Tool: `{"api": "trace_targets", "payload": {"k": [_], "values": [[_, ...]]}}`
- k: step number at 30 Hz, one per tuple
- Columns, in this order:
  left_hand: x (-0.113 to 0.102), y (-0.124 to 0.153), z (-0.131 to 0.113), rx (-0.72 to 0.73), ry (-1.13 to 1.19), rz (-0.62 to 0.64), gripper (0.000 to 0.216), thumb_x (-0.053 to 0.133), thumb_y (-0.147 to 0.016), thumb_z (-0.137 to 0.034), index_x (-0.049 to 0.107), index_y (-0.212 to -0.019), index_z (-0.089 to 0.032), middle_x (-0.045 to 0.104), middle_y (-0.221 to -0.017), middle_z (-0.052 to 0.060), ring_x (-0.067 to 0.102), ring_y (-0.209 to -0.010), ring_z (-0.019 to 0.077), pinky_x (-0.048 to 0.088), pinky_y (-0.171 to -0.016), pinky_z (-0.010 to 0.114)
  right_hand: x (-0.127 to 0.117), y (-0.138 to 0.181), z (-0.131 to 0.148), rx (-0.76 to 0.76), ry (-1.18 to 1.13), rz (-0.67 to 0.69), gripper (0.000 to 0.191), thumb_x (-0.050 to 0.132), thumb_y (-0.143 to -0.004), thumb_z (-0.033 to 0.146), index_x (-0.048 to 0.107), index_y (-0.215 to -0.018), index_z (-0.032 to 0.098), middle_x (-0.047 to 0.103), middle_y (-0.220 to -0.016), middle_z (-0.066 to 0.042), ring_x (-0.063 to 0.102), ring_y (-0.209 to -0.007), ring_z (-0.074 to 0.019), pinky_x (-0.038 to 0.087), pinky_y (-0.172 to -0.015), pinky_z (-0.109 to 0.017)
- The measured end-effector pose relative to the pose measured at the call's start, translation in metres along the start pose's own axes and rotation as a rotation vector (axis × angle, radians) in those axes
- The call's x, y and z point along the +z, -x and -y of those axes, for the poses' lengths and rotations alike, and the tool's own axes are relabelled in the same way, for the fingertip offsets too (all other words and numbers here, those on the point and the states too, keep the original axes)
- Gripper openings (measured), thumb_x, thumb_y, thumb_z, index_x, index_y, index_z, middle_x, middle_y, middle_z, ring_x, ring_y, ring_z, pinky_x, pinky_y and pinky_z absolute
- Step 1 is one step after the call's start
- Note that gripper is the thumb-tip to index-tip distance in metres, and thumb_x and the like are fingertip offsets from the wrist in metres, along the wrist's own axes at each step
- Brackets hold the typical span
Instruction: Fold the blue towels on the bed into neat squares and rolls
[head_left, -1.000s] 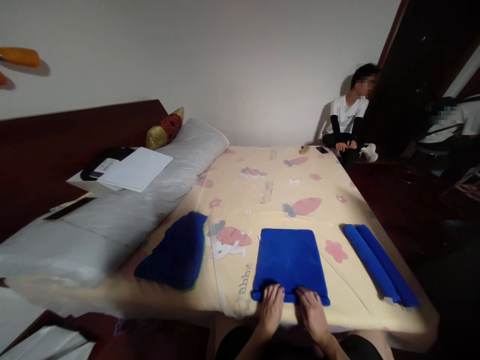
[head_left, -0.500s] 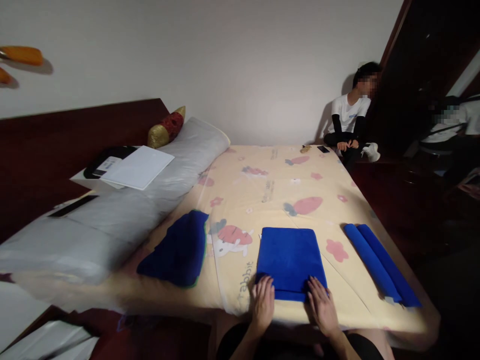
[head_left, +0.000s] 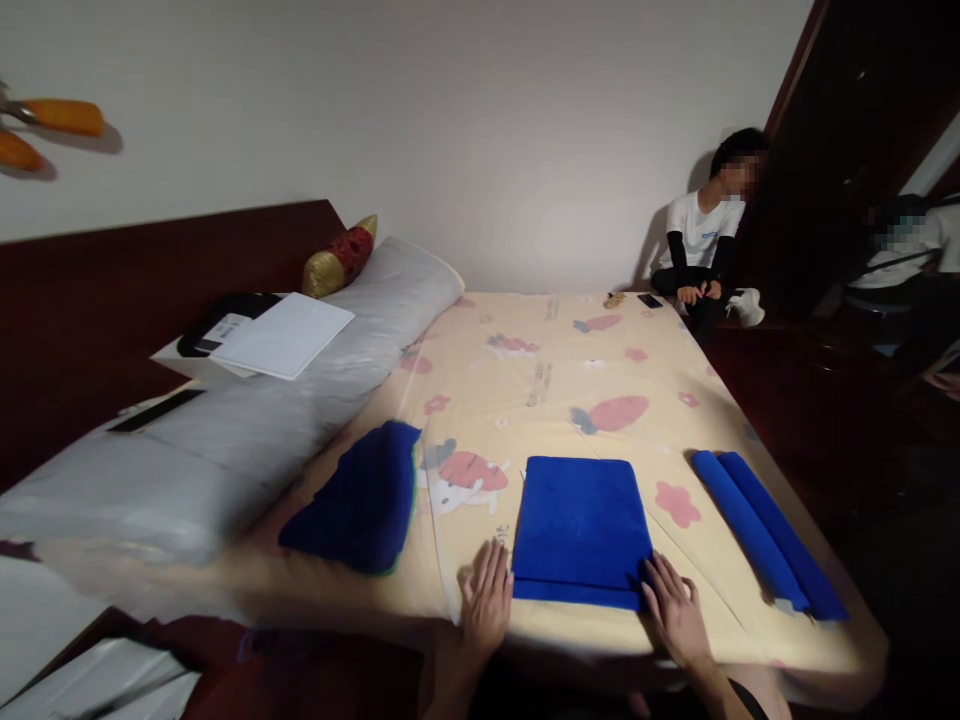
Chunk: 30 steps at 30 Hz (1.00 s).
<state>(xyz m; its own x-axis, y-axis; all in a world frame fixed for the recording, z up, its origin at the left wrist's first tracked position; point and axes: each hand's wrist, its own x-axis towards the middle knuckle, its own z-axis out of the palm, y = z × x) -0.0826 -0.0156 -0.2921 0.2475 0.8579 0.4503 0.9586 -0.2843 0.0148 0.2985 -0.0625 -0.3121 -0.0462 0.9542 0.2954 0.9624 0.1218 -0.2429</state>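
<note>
From my seat at the far end of the feed, the folded blue towel (head_left: 581, 525) lies flat on the bed (head_left: 600, 375), low in the frame just right of centre and close to the near edge of the mattress. The left hand (head_left: 486, 605) rests palm down on the sheet just beside the towel's left edge. The right hand (head_left: 675, 620) rests the same way at its near right corner, fingertips touching the cloth. Each grip is wide, fingers spread and flat, holding nothing.

I judge the towel to be light, soft and limp. It has several layers, with a lower layer showing as a strip along the near edge. Lifted by one corner it would likely sag and come unfolded, so I would take it at both near corners or slide flat palms under its two sides. The printed sheet looks smooth and may shift under it.

A crumpled darker towel (head_left: 360, 500) sits to the left. Two rolled towels (head_left: 765, 535) lie side by side at lower right. A seated person (head_left: 697, 250) is at the far corner, upper right.
</note>
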Motion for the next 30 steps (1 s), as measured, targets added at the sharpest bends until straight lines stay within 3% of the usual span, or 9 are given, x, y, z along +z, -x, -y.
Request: {"api": "trace_targets", "payload": {"k": [3,6,9,11,14,19,22,27,30], "values": [[0.001,0.000,-0.012,0.043,0.022,0.004,0.042,0.039,-0.097,-0.027,0.052,-0.137,-0.021,0.059,-0.136,0.008,0.053,-0.123,0.0248,0.032,-0.105,0.040,-0.006,0.002,0.014,-0.024,-0.015,-0.018,0.039,0.039,-0.095,0.030,0.057,-0.129,0.024,0.058,-0.134,-0.010,0.053,-0.120,-0.0267,0.038,-0.096,-0.045],[0.002,0.004,-0.034,0.211,0.085,0.045,0.038,0.040,-0.095,-0.022,0.061,-0.126,-0.025,0.066,-0.124,0.006,0.057,-0.116,0.0231,0.033,-0.105,0.039,-0.007,0.008,0.037,-0.121,-0.049,0.054,0.048,0.044,-0.083,0.012,0.058,-0.127,0.025,0.064,-0.122,-0.009,0.056,-0.109,-0.0254,0.039,-0.093,-0.042],[0.006,0.012,-0.048,0.397,0.149,0.088,0.042,0.040,-0.092,-0.018,0.059,-0.128,-0.025,0.067,-0.121,0.003,0.058,-0.114,0.0209,0.033,-0.106,0.037,-0.003,0.016,0.051,-0.199,-0.058,0.099,0.064,0.047,-0.075,0.007,0.051,-0.136,0.027,0.063,-0.125,-0.007,0.055,-0.111,-0.0258,0.037,-0.096,-0.042],[0.009,0.016,-0.050,0.427,0.154,0.119,0.045,0.041,-0.090,-0.017,0.055,-0.132,-0.024,0.067,-0.123,0.004,0.058,-0.114,0.0209,0.035,-0.105,0.036,0.000,0.021,0.052,-0.218,-0.045,0.114,0.069,0.047,-0.076,0.009,0.042,-0.143,0.027,0.060,-0.130,-0.006,0.053,-0.114,-0.0259,0.035,-0.098,-0.042],[0.011,0.016,-0.048,0.396,0.144,0.181,0.048,0.040,-0.090,-0.015,0.052,-0.135,-0.025,0.066,-0.124,0.003,0.058,-0.113,0.0208,0.038,-0.104,0.037,0.002,0.021,0.047,-0.246,-0.038,0.163,0.068,0.046,-0.079,0.012,0.038,-0.145,0.026,0.057,-0.136,-0.005,0.052,-0.117,-0.0255,0.035,-0.099,-0.041],[0.012,0.002,-0.041,0.452,0.156,0.281,0.046,0.039,-0.093,-0.011,0.053,-0.133,-0.028,0.066,-0.123,-0.001,0.056,-0.116,0.0174,0.035,-0.108,0.036,0.007,0.003,0.042,-0.236,0.031,0.204,0.058,0.039,-0.080,0.002,0.057,-0.129,0.025,0.064,-0.126,-0.006,0.054,-0.114,-0.0260,0.036,-0.098,-0.043],[0.010,-0.006,-0.031,0.473,0.159,0.324,0.043,0.040,-0.094,-0.012,0.055,-0.130,-0.030,0.066,-0.122,-0.001,0.054,-0.118,0.0169,0.033,-0.109,0.035,0.009,-0.009,0.038,-0.275,0.051,0.212,0.045,0.042,-0.084,0.008,0.064,-0.118,0.026,0.066,-0.119,-0.006,0.055,-0.114,-0.0276,0.037,-0.098,-0.045],[0.004,-0.009,-0.008,0.481,0.143,0.348,0.044,0.046,-0.092,-0.016,0.052,-0.134,-0.030,0.066,-0.116,0.001,0.055,-0.111,0.0194,0.036,-0.105,0.036,-0.002,-0.012,0.020,-0.391,-0.011,0.201,0.048,0.040,-0.088,0.012,0.054,-0.132,0.027,0.064,-0.122,-0.005,0.056,-0.112,-0.0221,0.036,-0.101,-0.038],[-0.003,-0.013,-0.003,0.407,0.239,0.402,0.041,0.047,-0.090,-0.014,0.056,-0.128,-0.029,0.066,-0.110,0.001,0.057,-0.104,0.0191,0.038,-0.101,0.035,-0.016,-0.012,0.014,-0.371,-0.064,0.242,0.048,0.038,-0.087,0.010,0.057,-0.128,0.026,0.066,-0.117,-0.005,0.057,-0.108,-0.0209,0.036,-0.100,-0.038]]}}
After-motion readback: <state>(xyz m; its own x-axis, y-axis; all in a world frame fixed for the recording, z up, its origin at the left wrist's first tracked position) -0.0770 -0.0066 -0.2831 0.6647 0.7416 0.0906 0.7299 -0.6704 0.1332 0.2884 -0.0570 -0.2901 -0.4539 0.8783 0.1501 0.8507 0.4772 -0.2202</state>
